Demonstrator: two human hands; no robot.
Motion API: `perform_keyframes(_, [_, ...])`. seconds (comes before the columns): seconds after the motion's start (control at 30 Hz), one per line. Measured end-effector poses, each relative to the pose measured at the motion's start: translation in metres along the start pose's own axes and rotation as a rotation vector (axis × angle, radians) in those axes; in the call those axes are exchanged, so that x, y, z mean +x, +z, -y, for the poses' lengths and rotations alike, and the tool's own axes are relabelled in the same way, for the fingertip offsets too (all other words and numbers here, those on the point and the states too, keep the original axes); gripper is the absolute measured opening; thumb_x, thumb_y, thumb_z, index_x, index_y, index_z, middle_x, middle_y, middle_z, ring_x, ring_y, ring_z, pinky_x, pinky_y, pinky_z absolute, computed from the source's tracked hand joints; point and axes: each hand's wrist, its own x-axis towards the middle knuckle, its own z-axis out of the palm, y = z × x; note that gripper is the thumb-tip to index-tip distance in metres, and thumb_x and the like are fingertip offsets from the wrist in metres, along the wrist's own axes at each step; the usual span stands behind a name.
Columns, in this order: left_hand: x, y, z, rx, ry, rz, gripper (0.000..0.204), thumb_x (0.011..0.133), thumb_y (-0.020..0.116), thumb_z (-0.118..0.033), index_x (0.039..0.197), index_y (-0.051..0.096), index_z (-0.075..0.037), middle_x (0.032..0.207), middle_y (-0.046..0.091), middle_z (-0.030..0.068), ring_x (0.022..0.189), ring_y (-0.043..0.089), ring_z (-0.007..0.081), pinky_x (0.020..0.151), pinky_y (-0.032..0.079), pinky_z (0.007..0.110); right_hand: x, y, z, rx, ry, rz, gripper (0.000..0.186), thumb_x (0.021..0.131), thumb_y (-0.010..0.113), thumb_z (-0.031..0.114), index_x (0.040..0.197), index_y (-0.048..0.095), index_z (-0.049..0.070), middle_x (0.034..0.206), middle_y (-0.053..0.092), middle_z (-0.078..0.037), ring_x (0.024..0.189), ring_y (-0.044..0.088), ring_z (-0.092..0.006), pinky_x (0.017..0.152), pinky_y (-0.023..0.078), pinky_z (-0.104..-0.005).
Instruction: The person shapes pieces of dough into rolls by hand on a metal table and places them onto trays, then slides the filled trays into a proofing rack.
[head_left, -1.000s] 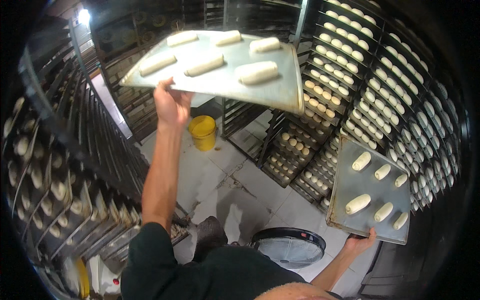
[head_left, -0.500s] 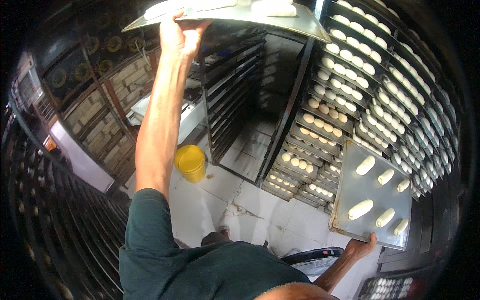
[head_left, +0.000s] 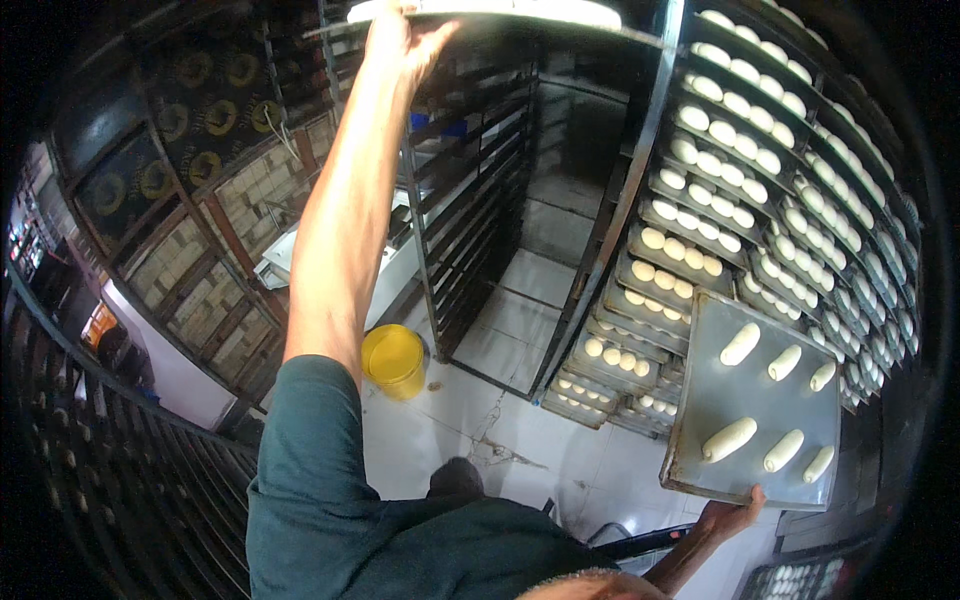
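Left grip [head_left: 403, 48]: fingers hooked on upper tray [head_left: 645, 37] at its near edge, thumb spread. Right grip [head_left: 731, 516]: clasping lower tray's [head_left: 757, 398] near edge; six dough rolls [head_left: 729, 440] lie beyond it.

Down on the pale tiled floor [head_left: 425, 440] stands a yellow bucket [head_left: 394, 365], and there's the tall rack [head_left: 658, 100], loaded with trays [head_left: 612, 374] bearing rounded dough pieces [head_left: 673, 248]!

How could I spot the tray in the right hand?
On the right rise tall tiers of pale dough pieces. In front, low down, the right hand holds a grey metal tray by its near edge. Unlike the shorter pieces behind, it carries six long rolls in two rows of three.
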Motion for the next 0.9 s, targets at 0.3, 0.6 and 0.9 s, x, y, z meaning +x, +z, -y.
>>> perform_keyframes(0.3, [0.042,0.010,0.045,0.091,0.078,-0.117,0.032,0.108,0.042,-0.028,0.100,0.060,-0.003,0.115,0.064,0.0229,0.116,0.061,0.0423,0.109,0.046,0.068,-0.020,0.035,-0.043,0.020,-0.102,0.080,0.054,0.091,0.065,0.024,0.135,0.052,-0.005,0.135,0.059,-0.021,0.125,0.058,-0.0355,0.109,0.046,-0.0522])
perform_keyframes(0.6, [0.115,-0.010,0.101,0.046,0.009,-0.147,0.032,0.105,0.039,-0.015,0.123,0.049,0.009,0.121,0.060,0.0285,0.110,0.066,0.0452,0.099,0.056,0.067,-0.070,0.090,-0.098,0.148,-0.193,-0.046,0.052,0.090,0.068,0.015,0.137,0.054,-0.002,0.138,0.060,-0.018,0.128,0.058,-0.0332,0.113,0.045,-0.0531])
perform_keyframes(0.9, [0.173,-0.029,0.148,0.023,0.002,-0.124,0.035,0.104,0.052,-0.024,0.126,0.053,0.003,0.127,0.057,0.0212,0.119,0.061,0.0359,0.098,0.058,0.061,-0.121,0.124,-0.112,0.153,-0.179,-0.138,0.062,0.089,0.067,0.012,0.146,0.048,-0.002,0.143,0.057,-0.020,0.132,0.055,-0.0354,0.116,0.042,-0.0546])
